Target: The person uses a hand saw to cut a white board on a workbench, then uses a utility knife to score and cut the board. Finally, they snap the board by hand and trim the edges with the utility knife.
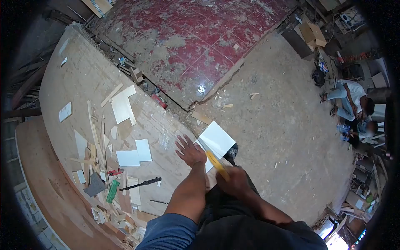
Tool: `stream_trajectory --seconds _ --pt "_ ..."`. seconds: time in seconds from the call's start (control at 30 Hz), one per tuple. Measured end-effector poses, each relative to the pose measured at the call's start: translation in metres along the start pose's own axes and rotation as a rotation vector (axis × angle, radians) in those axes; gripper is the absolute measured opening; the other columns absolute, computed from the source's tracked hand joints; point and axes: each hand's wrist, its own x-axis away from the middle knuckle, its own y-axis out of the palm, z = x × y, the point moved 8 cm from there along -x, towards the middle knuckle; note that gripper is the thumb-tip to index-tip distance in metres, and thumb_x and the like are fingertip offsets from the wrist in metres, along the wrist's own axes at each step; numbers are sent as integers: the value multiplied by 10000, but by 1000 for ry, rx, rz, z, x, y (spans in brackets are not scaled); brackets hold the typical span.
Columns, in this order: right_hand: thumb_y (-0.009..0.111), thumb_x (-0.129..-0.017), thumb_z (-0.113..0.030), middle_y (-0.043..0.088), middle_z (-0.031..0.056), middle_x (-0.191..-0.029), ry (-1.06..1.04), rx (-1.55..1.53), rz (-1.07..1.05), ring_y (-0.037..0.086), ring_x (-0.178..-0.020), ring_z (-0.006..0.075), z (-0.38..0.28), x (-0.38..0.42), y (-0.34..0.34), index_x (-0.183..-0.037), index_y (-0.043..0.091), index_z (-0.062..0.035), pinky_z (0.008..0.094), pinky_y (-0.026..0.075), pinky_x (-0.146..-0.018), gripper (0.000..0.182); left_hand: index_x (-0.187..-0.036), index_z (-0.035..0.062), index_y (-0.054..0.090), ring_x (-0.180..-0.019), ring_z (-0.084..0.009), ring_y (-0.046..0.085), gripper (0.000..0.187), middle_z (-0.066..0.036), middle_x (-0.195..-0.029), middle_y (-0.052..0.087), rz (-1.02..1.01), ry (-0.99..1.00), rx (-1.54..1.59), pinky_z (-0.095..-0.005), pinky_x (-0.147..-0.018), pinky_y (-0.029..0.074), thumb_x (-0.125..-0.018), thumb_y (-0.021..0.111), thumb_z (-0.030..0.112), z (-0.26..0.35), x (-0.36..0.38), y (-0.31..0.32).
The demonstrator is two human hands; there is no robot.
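Note:
My left hand lies flat with fingers spread at the edge of the wooden table, just left of a white board. The board sticks out past the table edge, above the floor. In my right hand is a yellow-handled handsaw, its narrow grey blade pointing forward along the board's left side. A small white part of the board shows below the blade. The fingers of my right hand are closed around the handle, and motion blurs them a little.
On the table are white offcuts, wood strips, a green piece, a black bar-like tool and a red tool. A red tool sits by the far edge. Two people sit at the right.

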Motion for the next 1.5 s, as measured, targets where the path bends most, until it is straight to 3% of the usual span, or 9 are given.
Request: stream_trajectory --seconds 0.3,0.37,0.47,0.53,0.67,0.83,0.93,1.2,1.5 --pt "664 -873 -254 677 245 -805 -118 -87 -5 678 -776 437 -6 11 -8 -870 680 -30 510 546 -679 224 -1617 134 168 -1562 -340 27 693 -103 -1703 26 -107 -51 12 -563 -1227 76 -1001 393 360 1 -1 -7" --pt "683 -862 -236 689 228 -813 164 -18 -128 686 -783 422 4 32 -13 -871 673 -42 511 549 -675 195 -1618 140 168 -1562 -336 33 692 -99 -1703 32 -10 -26 -6 -562 -1227 80 -1003 392 366 1 1 -7" --pt "656 -871 -210 656 207 -730 -337 159 65 679 -705 381 18 -18 27 -814 661 -35 447 525 -637 184 -1619 150 166 -1560 -336 38 690 -96 -1702 40 -41 -29 -25 -563 -1226 86 -1006 391 371 0 1 -4" --pt "650 -865 -218 666 209 -747 -46 41 17 682 -724 389 36 -65 54 -816 663 -38 465 528 -645 187 -1619 153 164 -1560 -336 40 696 -95 -1702 45 -99 -39 -10 -563 -1226 89 -1003 397 378 -3 -1 -1" --pt "669 -849 -199 679 208 -760 -229 79 -5 685 -704 389 44 -36 58 -811 674 -38 445 541 -621 166 -1620 156 159 -1558 -343 44 713 -95 -1701 56 -75 -31 -45 -563 -1226 95 -992 410 383 -4 -2 8" --pt "672 -870 -262 680 210 -783 69 -17 -86 689 -790 412 -3 26 -13 -838 684 -56 516 550 -699 208 -1621 153 158 -1558 -347 44 711 -101 -1700 58 1 -6 8 -565 -1226 92 -986 414 346 1 3 -2" --pt "684 -861 -268 678 215 -765 -204 5 11 678 -752 425 52 -35 53 -834 680 -50 519 544 -692 220 -1619 144 162 -1557 -350 43 710 -109 -1699 61 -19 -18 35 -570 -1224 92 -987 417 342 -2 -1 0" --pt "690 -851 -248 683 213 -778 -15 49 -63 672 -727 432 2 26 -10 -917 695 -38 509 549 -675 221 -1622 140 129 -1556 -353 52 732 -111 -1699 50 -30 -13 -22 -578 -1222 86 -1000 417 394 0 1 -2" --pt "703 -840 -232 649 202 -706 -202 10 128 660 -678 423 29 -50 54 -823 656 -29 474 540 -609 208 -1626 169 129 -1560 -344 49 715 -98 -1703 38 -183 -33 -45 -562 -1224 91 -996 396 377 -4 -5 7"
